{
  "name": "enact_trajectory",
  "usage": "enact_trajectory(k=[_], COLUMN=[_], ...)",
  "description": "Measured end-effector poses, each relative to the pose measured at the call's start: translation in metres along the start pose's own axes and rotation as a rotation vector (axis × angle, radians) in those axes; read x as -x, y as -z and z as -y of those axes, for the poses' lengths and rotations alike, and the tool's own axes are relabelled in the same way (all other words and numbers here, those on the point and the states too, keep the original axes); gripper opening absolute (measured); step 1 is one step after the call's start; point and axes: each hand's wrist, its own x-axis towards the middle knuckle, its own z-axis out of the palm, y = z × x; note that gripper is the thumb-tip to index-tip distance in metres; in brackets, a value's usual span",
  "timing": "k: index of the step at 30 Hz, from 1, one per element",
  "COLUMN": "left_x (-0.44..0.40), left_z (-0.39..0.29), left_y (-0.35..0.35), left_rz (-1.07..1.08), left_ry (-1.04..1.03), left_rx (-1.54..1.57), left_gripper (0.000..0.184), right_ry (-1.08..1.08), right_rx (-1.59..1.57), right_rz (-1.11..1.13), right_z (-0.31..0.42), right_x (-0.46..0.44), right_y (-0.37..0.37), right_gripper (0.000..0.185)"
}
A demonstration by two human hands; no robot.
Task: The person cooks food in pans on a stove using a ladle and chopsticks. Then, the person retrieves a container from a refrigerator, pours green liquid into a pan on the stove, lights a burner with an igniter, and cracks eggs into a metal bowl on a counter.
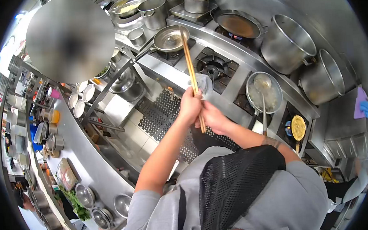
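Observation:
Long wooden chopsticks (190, 64) are in my left hand (190, 106), whose fingers are wrapped round them. Close beside it, my right hand (212, 117) is closed round the lower end of the same chopsticks. Their upper tips reach over a frying pan (171, 38) on the stove. Just beyond my hands a pale crumpled cloth (204, 84) lies at the stove's front edge. To the right, a pan of bubbling liquid (256, 98) holds a ladle (264, 106). Farther right, a small pan (298, 127) with yellowish food sits near a blue flame.
Large steel pots (288, 47) stand at the back right, beside a wide pan (237, 26) over a flame. A steel counter (79, 149) with bowls and greens runs along the left. Black perforated matting (161, 116) covers part of the floor. Another person's arm shows at lower right.

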Motion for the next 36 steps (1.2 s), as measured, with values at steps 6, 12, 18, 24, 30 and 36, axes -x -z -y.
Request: enact_trajectory(k=[6,12,18,24,30,36], left_x=[-0.117,-0.124,0.002,0.000,-0.102,-0.086], left_z=[0.013,0.188,0.262,0.354,0.425,0.352], left_y=[0.134,0.309,0.340,0.363,0.344,0.255], left_rz=[-0.252,-0.111,0.000,0.120,0.081,0.126], left_ry=[-0.508,0.182,0.574,0.525,0.520,0.484], left_rx=[-0.675,-0.865,-0.774,-0.776,-0.249,-0.318], left_gripper=[0.055,0.050,0.043,0.031,0.022,0.016], right_ry=[0.149,0.091,-0.022,0.282,0.035,-0.236], right_rx=[-0.120,-0.341,-0.055,1.063,1.289,1.128], right_rz=[-0.258,-0.575,-0.553,-0.549,0.367,-0.030], right_z=[0.030,0.185,0.235,0.218,0.140,0.100], right_x=[-0.246,-0.519,-0.628,-0.507,-0.185,0.136], right_y=[0.002,0.114,0.172,0.132,0.118,0.144], right_gripper=[0.018,0.007,0.013,0.056,0.074,0.066])
